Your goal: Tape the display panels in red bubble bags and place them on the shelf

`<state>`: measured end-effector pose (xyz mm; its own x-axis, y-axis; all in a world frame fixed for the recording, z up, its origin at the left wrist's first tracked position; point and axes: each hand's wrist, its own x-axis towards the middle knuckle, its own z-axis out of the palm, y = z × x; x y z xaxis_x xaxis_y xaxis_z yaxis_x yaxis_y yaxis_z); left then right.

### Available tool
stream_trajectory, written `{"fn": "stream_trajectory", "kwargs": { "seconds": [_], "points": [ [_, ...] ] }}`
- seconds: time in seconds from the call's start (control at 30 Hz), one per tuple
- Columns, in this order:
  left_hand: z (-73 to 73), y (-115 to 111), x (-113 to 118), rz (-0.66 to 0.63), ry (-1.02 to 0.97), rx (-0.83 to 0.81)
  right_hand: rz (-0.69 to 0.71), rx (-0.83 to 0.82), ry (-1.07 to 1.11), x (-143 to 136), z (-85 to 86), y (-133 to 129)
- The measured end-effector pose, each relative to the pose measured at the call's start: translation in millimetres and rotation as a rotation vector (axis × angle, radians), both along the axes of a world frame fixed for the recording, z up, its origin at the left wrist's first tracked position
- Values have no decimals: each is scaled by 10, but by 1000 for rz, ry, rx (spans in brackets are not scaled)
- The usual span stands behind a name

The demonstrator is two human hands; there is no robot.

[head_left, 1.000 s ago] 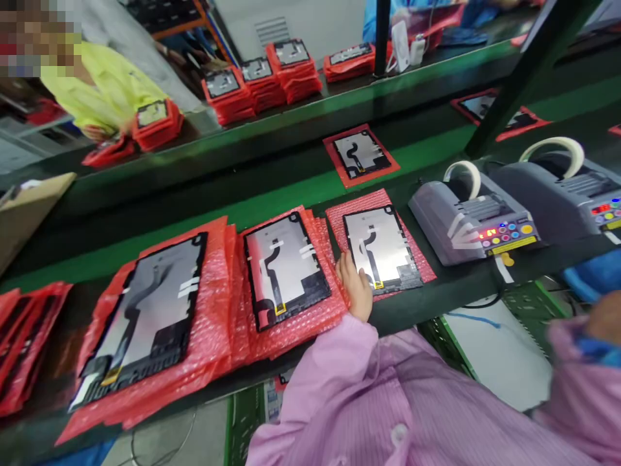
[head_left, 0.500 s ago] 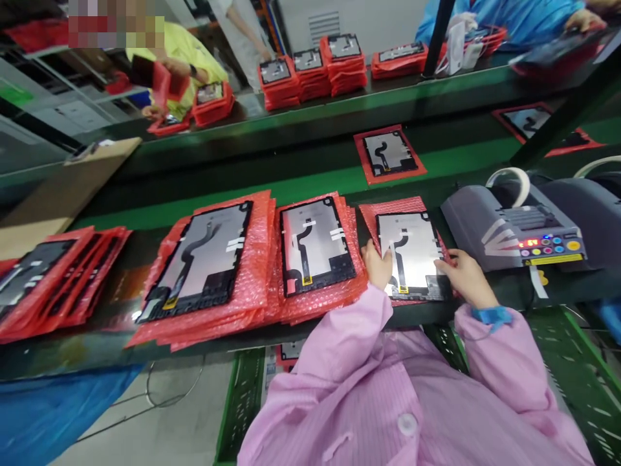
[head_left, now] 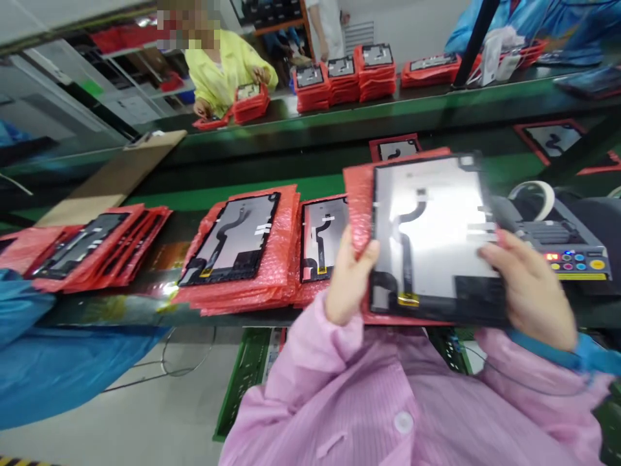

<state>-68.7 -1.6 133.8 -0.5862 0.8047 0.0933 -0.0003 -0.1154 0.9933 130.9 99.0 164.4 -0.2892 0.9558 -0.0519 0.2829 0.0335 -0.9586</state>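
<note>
A tablet display panel (head_left: 439, 226) with a silver back, a black flex cable and white tape strips is raised above the bench, close to my body. Behind it lies a red bubble-wrap sleeve (head_left: 358, 191), showing along its left and top edges. My left hand (head_left: 350, 275) is closed on the left edge of panel and sleeve, thumb in front. On the right edge my right hand (head_left: 536, 285) grips the panel, slightly blurred; a blue band circles that wrist. Just left of the panel, a stack with another display panel (head_left: 327, 239) on top is partly covered by my left hand.
Left on the bench (head_left: 145, 310) are a larger sleeved stack (head_left: 286, 259) and a leaning pile (head_left: 130, 252). A grey tape dispenser (head_left: 563, 233) stands at right. Beyond runs a green conveyor (head_left: 310, 184) carrying sleeved panels. A person in yellow (head_left: 228, 71) works across it.
Both hands have lifted the display panel and its red sleeve off the bench, up and nearer to me. My view has shifted, so the bench things appear further right.
</note>
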Motion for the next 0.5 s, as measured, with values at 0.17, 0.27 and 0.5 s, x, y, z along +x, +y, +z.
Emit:
{"fn": "stream_trajectory", "kwargs": {
  "seconds": [0.17, 0.27, 0.5],
  "points": [
    [-96, -50, -912, 216, 195, -396, 395, 65, -70, -990, -375, 101],
    [-263, 18, -1114, 325, 338, -576, 525, 182, -467, -1302, -483, 272],
    [-271, 48, -956, 382, 634, -868, -41, 205, -825, -1663, -377, 1824]
  ]
}}
